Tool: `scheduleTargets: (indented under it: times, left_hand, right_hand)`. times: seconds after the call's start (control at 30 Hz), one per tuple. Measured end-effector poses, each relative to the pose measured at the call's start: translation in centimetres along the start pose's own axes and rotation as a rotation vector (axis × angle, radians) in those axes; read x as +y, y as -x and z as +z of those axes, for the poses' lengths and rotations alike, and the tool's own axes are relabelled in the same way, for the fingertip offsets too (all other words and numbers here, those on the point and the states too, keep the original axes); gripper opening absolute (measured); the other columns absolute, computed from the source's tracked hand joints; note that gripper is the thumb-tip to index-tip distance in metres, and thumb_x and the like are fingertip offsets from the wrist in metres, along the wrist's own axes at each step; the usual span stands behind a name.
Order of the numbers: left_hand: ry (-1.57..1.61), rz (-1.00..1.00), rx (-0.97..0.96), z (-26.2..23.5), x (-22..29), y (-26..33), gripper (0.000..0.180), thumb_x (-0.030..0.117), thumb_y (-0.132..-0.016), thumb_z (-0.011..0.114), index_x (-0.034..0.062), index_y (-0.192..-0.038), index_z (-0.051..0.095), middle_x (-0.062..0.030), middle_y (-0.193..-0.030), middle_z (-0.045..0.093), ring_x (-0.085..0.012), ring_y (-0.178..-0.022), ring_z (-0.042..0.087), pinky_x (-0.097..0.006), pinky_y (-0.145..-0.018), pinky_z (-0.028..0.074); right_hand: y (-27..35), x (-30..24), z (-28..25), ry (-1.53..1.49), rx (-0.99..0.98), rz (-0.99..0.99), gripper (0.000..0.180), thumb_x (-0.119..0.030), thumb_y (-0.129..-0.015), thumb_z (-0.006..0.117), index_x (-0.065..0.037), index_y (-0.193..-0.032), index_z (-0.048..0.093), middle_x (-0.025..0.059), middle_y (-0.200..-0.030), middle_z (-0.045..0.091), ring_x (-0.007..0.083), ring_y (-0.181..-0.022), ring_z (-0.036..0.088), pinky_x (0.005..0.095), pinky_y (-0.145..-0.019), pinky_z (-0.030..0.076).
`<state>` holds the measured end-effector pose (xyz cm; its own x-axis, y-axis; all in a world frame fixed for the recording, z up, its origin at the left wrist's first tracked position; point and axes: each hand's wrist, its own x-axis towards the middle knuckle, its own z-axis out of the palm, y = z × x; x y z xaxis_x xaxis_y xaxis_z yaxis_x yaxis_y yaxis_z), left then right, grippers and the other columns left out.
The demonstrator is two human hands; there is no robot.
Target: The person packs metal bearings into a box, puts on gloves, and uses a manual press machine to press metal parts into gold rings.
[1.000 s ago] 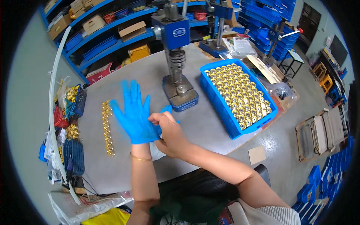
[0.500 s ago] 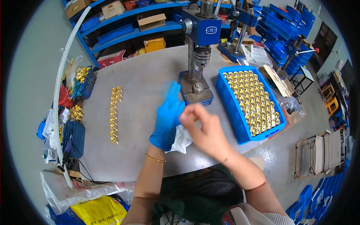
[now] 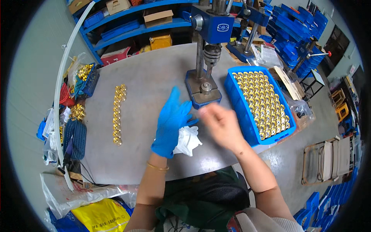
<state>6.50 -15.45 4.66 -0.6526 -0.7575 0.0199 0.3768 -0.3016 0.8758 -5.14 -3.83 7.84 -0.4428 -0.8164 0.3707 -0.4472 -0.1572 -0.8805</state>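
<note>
Above the flat grey tabletop (image 3: 147, 73), the left hand (image 3: 172, 120), fingers loosely spread inside a blue glove (image 3: 165, 138), partly hides a crumpled white wad (image 3: 188, 141); the bare right hand (image 3: 223, 127) blurs, its grip unclear.

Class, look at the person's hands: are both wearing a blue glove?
No, the left hand wears a blue glove, while the right hand is bare.
</note>
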Motion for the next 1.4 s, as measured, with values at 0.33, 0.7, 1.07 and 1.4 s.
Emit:
scheduleTargets:
  times: [0.33,0.7,1.07,1.4]
  left_hand:
    - [0.304,-0.22,-0.105,-0.7,-1.2,-1.1,0.053,0.027,-0.103,0.037,0.016,-0.154,0.025,-0.0068,-0.145,0.043,-0.0166,-0.115,0.054,-0.045,-0.108,0.038]
    - [-0.644,0.079,-0.172,-0.6,-2.1,-0.1,0.054,0.034,-0.104,0.035,0.0054,-0.15,0.031,-0.0141,-0.14,0.049,-0.0213,-0.123,0.051,-0.036,-0.105,0.04]
    - [-0.042,0.138,-0.058,-2.3,-4.9,-1.2,0.067,0.024,-0.103,0.043,0.0183,-0.156,0.002,-0.0175,-0.15,0.032,-0.0273,-0.123,0.051,-0.04,-0.105,0.043]
    - [-1.246,0.431,0.194,-3.8,-4.9,-4.0,0.106,0.053,-0.073,0.075,0.0051,-0.152,0.022,-0.0253,-0.15,0.031,-0.0427,-0.138,0.03,-0.064,-0.108,0.021]
  right_hand:
    - [1.5,1.3,3.4,0.066,-0.339,-0.201,0.024,-0.015,-0.094,0.063,0.002,-0.076,0.058,0.0113,-0.068,0.062,0.023,-0.059,0.059,0.0332,-0.054,0.044]
    - [-0.5,1.4,2.3,-0.345,-0.13,0.355,0.014,-0.008,-0.088,0.063,0.004,-0.094,0.065,0.0069,-0.078,0.069,0.0101,-0.067,0.065,0.0254,-0.057,0.05]
    - [0.8,-0.4,2.6,0.159,-0.036,-0.158,0.013,-0.006,-0.077,0.071,-0.001,-0.084,0.061,0.0105,-0.073,0.06,0.0214,-0.062,0.06,0.0306,-0.055,0.046]
    - [2.3,1.5,6.5,0.394,-0.085,-0.457,0.012,-0.007,-0.08,0.066,-0.002,-0.091,0.063,0.0101,-0.087,0.063,0.0266,-0.086,0.06,0.0385,-0.07,0.047]
